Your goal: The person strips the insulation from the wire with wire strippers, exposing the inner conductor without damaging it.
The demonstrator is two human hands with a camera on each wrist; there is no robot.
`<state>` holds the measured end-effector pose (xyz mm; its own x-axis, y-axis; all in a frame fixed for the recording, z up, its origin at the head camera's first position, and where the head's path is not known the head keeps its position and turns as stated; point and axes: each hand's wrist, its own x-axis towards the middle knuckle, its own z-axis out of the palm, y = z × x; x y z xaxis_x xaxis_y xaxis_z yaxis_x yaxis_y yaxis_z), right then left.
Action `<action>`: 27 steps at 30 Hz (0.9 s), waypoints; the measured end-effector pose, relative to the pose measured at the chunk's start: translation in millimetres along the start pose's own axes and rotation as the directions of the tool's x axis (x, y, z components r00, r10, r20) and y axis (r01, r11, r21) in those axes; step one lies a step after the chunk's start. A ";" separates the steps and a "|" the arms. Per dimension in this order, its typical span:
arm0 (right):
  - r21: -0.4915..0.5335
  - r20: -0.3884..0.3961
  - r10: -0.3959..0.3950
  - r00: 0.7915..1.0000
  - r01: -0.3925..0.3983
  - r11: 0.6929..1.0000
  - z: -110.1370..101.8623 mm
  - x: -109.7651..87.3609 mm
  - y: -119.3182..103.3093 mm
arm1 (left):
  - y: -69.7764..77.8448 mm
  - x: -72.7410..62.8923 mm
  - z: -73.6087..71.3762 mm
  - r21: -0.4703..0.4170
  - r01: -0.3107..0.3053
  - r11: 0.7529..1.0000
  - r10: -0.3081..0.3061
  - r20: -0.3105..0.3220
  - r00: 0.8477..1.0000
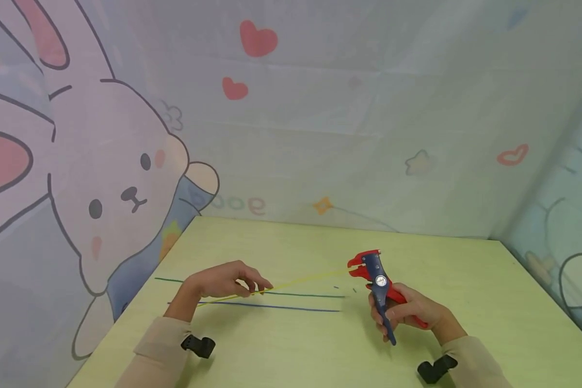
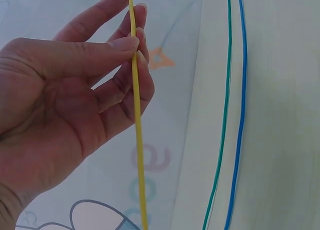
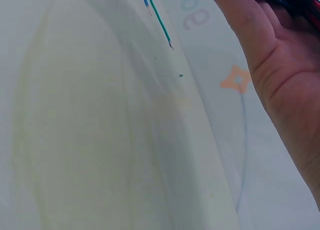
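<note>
A yellow wire [image 1: 310,278] is pinched between the thumb and fingers of my left hand [image 1: 225,280], as the left wrist view shows up close. Its far end reaches the red jaws of a wire stripper [image 1: 380,280], which my right hand [image 1: 414,310] grips by its blue and red handles. Whether the jaws bite on the wire, I cannot tell. Below the left hand, a green wire [image 1: 305,295] and a blue wire [image 1: 291,307] lie roughly parallel on the table. In the right wrist view, both show thin bare ends; only part of the stripper's handle appears there.
Small scraps of insulation [image 3: 181,76] lie on the pale yellow table [image 1: 281,350] near the wires' right ends. A printed cloth backdrop [image 1: 320,124] rises behind the table and along its sides.
</note>
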<state>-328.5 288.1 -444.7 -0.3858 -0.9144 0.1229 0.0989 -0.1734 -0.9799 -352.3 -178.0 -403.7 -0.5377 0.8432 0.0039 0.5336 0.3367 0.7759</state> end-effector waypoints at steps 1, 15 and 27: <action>0.001 0.001 0.001 1.000 -0.001 1.000 0.1 0.0 -0.1 | 0.6 1.1 0.9 0.001 -0.003 1.000 0.003 0.004 1.000; 0.005 0.001 0.009 1.000 -0.009 1.000 2.2 1.2 -1.3 | 3.0 3.2 4.0 0.031 -0.011 0.999 0.011 0.019 1.000; 0.014 0.016 0.000 1.000 0.000 1.000 1.3 0.0 -0.8 | -0.4 2.2 2.1 0.047 -0.029 0.998 0.029 0.013 1.000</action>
<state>-327.4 287.8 -443.7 -0.3711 -0.9200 0.1258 0.1113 -0.1786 -0.9776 -352.4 -175.4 -405.3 -0.5137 0.8578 0.0179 0.5788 0.3311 0.7452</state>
